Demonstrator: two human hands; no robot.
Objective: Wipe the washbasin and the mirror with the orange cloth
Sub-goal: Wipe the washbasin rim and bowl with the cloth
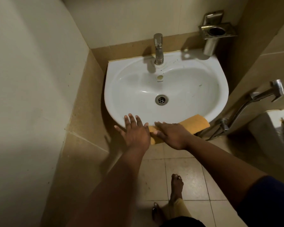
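A white washbasin (121, 79) is fixed to the wall, with a steel tap (158, 49) at its back and a drain (161, 99) in the bowl. An orange cloth (195, 122) lies folded along the basin's front rim. My right hand (172, 135) lies flat on the cloth, fingers pointing left. My left hand (135, 131) rests beside it on the front rim with fingers spread, touching the cloth's left end. The mirror is out of view.
A steel holder (215, 33) is mounted on the wall at the back right. A hand sprayer (267, 94) with its hose hangs on the right wall, above a white cistern (282, 122). Walls close in on the left. My bare feet (175, 189) stand on floor tiles.
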